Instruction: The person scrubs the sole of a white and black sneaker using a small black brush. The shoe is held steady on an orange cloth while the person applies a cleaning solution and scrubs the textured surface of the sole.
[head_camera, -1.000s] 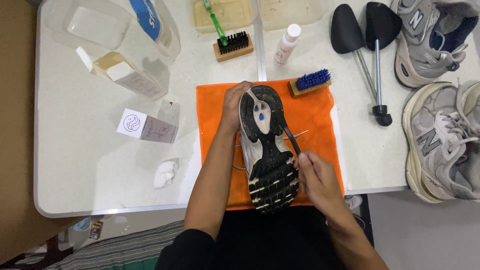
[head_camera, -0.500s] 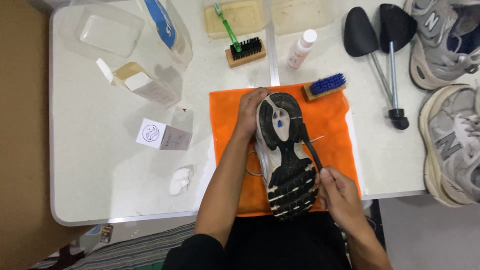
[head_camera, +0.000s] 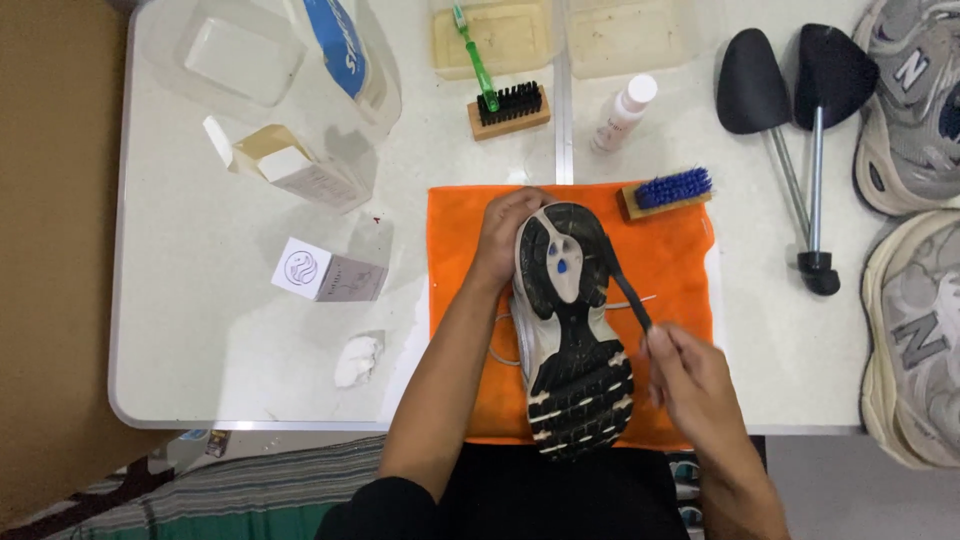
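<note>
A sneaker (head_camera: 570, 330) lies sole-up on an orange cloth (head_camera: 680, 270); its black tread faces me, with a small blue spot near the far end. My left hand (head_camera: 505, 235) grips the far end of the shoe. Beside the near half of the sole, my right hand (head_camera: 690, 385) is closed on a thin black tool (head_camera: 625, 285) whose far end rests against the sole's right edge. A white lace trails out on the shoe's left side.
On the white table (head_camera: 200, 340): a blue-bristled brush (head_camera: 668, 192), a black-bristled brush (head_camera: 510, 108), a green toothbrush (head_camera: 472, 52), a small white bottle (head_camera: 622, 112), two trays, clear containers, small boxes, black shoe trees (head_camera: 790, 100). More sneakers (head_camera: 915, 320) sit at the right.
The view has shifted, so everything sits further right in frame. My right hand has drawn back from the sole and now holds the thin black tool out to the right. The left hand keeps its grip.
</note>
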